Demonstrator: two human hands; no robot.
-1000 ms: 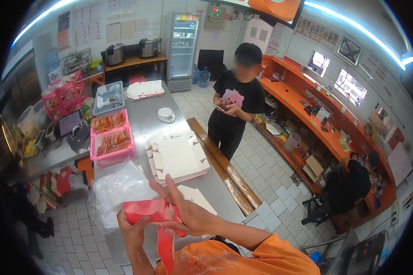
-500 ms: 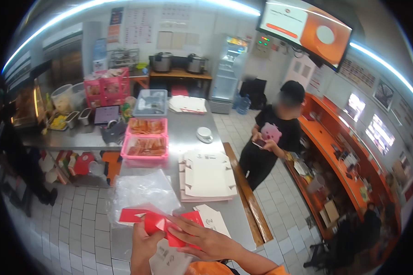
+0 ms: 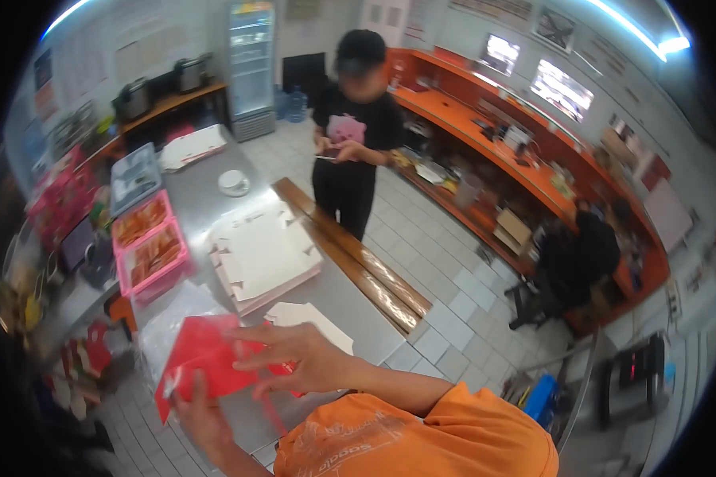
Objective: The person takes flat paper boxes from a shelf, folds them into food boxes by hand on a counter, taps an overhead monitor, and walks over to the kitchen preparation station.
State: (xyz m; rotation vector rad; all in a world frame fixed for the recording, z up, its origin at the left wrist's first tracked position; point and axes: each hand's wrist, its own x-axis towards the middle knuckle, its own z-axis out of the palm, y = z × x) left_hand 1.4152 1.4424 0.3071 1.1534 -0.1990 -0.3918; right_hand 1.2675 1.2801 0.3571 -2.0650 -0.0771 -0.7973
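A red piece of folded cardboard (image 3: 215,350) tilts up over the near end of the metal table. My left hand (image 3: 203,417) grips its lower edge, thumb on the face towards me. At its right side, my right hand (image 3: 306,358) has its fingers spread apart, with the fingertips over the cardboard; whether they press on it I cannot tell. Behind lies a clear plastic bag (image 3: 163,322). Just beyond my right hand is a loose white cardboard sheet (image 3: 314,322), partly covered by it.
A stack of white box blanks (image 3: 266,254) stands farther along the metal table (image 3: 199,199), near pink trays of food (image 3: 151,254), a blue bin (image 3: 135,179) and a small white round object (image 3: 233,184). A wooden bench (image 3: 358,262) runs alongside. A person (image 3: 354,135) stands beyond it with a phone.
My view has turned to the right, so the table sits farther left. The red cardboard shows a broader face, and my right hand's fingers have spread from lying along it.
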